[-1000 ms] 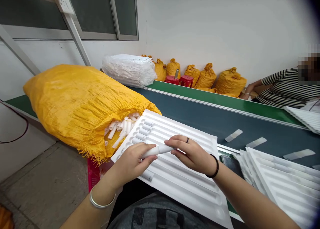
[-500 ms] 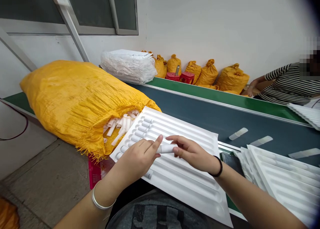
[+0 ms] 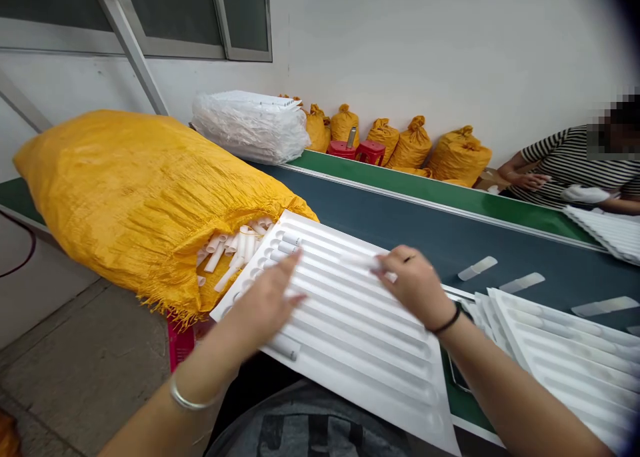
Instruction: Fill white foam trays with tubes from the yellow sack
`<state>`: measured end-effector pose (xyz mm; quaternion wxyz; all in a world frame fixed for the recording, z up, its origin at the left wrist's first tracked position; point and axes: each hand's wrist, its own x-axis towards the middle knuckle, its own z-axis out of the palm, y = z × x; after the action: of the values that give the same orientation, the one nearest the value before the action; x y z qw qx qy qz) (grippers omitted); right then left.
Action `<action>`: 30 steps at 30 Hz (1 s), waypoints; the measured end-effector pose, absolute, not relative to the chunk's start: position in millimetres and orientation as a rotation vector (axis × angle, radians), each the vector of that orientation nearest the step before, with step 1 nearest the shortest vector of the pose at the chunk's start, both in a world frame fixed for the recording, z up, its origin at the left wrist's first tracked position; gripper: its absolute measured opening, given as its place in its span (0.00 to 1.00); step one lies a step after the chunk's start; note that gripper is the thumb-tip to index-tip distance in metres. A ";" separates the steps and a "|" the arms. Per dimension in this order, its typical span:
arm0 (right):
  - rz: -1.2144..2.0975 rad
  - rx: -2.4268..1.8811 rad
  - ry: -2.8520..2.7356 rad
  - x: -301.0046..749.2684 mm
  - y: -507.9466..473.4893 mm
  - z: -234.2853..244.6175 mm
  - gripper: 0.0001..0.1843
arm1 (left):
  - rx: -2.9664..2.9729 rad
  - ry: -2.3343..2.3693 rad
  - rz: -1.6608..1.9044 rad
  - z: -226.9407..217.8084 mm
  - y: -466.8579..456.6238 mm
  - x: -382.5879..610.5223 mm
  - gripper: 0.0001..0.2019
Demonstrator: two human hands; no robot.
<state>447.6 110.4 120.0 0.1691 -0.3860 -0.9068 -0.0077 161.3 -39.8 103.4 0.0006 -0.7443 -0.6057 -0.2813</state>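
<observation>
A white ribbed foam tray point(image 3: 350, 337) lies tilted across my lap and the belt's edge. A few white tubes point(image 3: 283, 245) sit at the left ends of its grooves, and one more tube point(image 3: 285, 346) lies near the front edge. My left hand point(image 3: 270, 298) hovers over the tray's left part with fingers stretched out, blurred. My right hand point(image 3: 413, 285) is over the tray's far right edge, fingers pinched on a blurred white tube point(image 3: 363, 260). A big yellow woven sack point(image 3: 125, 190) lies open at the left, with white tubes point(image 3: 233, 244) spilling from its mouth.
A dark conveyor belt point(image 3: 425, 237) carries flat white strips point(image 3: 477, 268). More foam trays point(image 3: 565, 350) are stacked at right. A person in a striped top point(image 3: 575, 170) works across the belt. Yellow sacks point(image 3: 415, 147), red stools point(image 3: 357, 152) and a plastic-wrapped bundle point(image 3: 250, 127) line the wall.
Both hands held one tube over the tray's middle. The left hand has let go and spread; the right hand has moved up and right with the tube.
</observation>
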 end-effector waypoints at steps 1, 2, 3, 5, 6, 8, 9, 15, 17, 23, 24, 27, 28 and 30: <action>-0.084 -1.383 -2.395 462.0 135.5 117.0 0.15 | -2.145 -2.019 -0.887 99.3 -34.5 137.5 0.25; -0.086 -1.701 -2.201 477.6 159.9 113.4 0.18 | -1.962 -2.172 -0.838 94.1 -29.6 112.9 0.21; -0.007 -1.987 -2.048 493.3 181.6 109.1 0.20 | -1.812 -2.352 -0.730 88.1 -25.2 89.8 0.20; 0.106 -2.223 -1.955 519.9 212.2 98.0 0.18 | -1.710 -2.709 -0.410 74.3 -18.1 54.6 0.18; 0.177 -2.295 -1.960 529.4 220.5 91.6 0.15 | -1.710 -2.814 -0.291 67.6 -15.5 44.3 0.17; 0.303 -2.380 -2.008 541.0 226.0 80.4 0.13 | -1.769 -2.914 -0.175 57.1 -12.5 36.8 0.15; 0.359 -2.415 -2.033 544.4 225.2 77.5 0.12 | -1.795 -2.922 -0.193 53.8 -12.1 37.8 0.14; 0.360 -2.433 -2.176 541.4 194.3 115.2 0.23 | -1.574 -2.854 -0.505 58.6 -25.5 57.0 0.17; 0.339 -2.250 -2.287 512.3 160.5 128.6 0.24 | -1.511 -2.654 -0.830 64.2 -32.9 69.0 0.18; 0.391 -0.671 -2.960 366.6 8.1 93.0 0.14 | -1.822 -2.039 -1.529 82.8 -43.7 127.7 0.11; 0.312 -0.576 -3.002 350.1 -8.9 83.2 0.16 | -1.860 -2.016 -1.559 85.5 -44.7 135.1 0.11; 0.204 -0.520 -3.106 327.7 -30.0 68.6 0.12 | -1.924 -1.977 -1.591 91.2 -49.9 146.1 0.12; 0.235 -0.542 -3.119 327.8 -28.8 70.1 0.09 | -1.938 -1.967 -1.580 92.5 -52.5 146.7 0.12; 0.364 -0.634 -3.045 335.0 -18.2 80.8 0.05 | -1.970 -1.950 -1.531 94.7 -58.5 145.9 0.12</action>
<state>335.0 -18.2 80.8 0.0051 -0.2023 -0.9724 0.1161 145.9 -58.5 94.7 -0.0123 -0.6221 -0.6158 -0.4834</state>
